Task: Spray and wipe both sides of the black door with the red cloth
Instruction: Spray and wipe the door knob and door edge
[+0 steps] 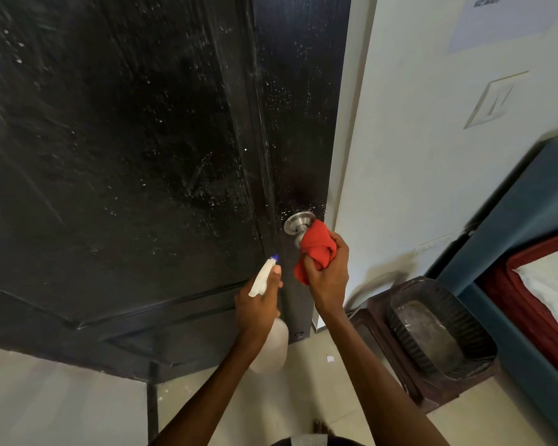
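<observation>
Step in hand, as I judge it: wiping the sprayed face of the door [126, 156], working at the knob [298, 225].

My right hand [327, 275] is clenched round the bunched cloth [316, 249], thumb and fingers wrapped over it. The top of the cloth touches the knob's outer end; a loose tail hangs below my fingers. My left hand [258, 304] grips the bottle [273, 336] at the neck, one finger up by the trigger, nozzle aimed at the door just left of the knob.

Door state: white droplets and streaks across the big panel and the stile above the knob, thickest near the latch edge. Much wet spray is not yet wiped.

To do it well:
- Turn the cloth round the knob, not just dab, so the neck and rose get cleaned.
- Open the wad flatter before going back to the panel; a tight ball covers little and smears.
- Wipe top down, following the grain and the moulding grooves.
- Keep the nozzle off the wall [416, 156].

Cloth relative to grip: inside my right fist, projecting up and left onto the knob, close to the door's free edge. The other side of the door is out of sight.
</observation>
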A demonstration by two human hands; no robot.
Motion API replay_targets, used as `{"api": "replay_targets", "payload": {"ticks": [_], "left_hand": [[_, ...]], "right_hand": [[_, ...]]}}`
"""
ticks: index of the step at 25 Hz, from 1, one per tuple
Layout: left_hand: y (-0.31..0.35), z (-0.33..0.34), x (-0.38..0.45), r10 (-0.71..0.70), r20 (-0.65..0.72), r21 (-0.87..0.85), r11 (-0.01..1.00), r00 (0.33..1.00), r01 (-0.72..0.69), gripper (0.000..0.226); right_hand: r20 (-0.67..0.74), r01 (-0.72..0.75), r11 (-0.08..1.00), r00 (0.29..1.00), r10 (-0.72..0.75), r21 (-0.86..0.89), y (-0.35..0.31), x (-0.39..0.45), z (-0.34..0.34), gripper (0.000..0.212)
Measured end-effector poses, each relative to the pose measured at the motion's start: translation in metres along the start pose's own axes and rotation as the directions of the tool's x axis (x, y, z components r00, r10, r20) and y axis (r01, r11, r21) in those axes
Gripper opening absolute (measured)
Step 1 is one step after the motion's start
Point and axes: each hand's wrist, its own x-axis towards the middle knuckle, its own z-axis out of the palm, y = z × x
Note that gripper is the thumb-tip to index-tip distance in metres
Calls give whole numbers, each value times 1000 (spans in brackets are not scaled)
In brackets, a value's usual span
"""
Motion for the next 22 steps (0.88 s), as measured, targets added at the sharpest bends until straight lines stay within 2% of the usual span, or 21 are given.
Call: {"api": "replay_targets", "payload": {"ticks": [9, 14, 16, 19, 22], "left_hand": [[2, -6, -2, -15, -18, 32, 999, 1000, 16, 40], [10, -1, -1, -26, -4, 14, 1000, 1000, 26, 35], [12, 0, -1, -32, -12, -16, 999, 999, 31, 33], [14, 0, -4, -44, -23, -30, 999, 999, 44, 34], [14, 0, -6, -61, -16, -43, 997, 998, 60, 35]], "right_hand": [[43, 131, 971, 991, -125, -202, 7, 5, 4, 78], [97, 254, 928, 967, -236, -274, 12, 6, 4, 81], [87, 237, 946, 971, -222, -220, 10, 8, 2, 77], [23, 106, 993, 994, -105, -61, 1, 9, 4, 69], [79, 96, 994, 993, -93, -47, 9, 6, 4, 75]]}}
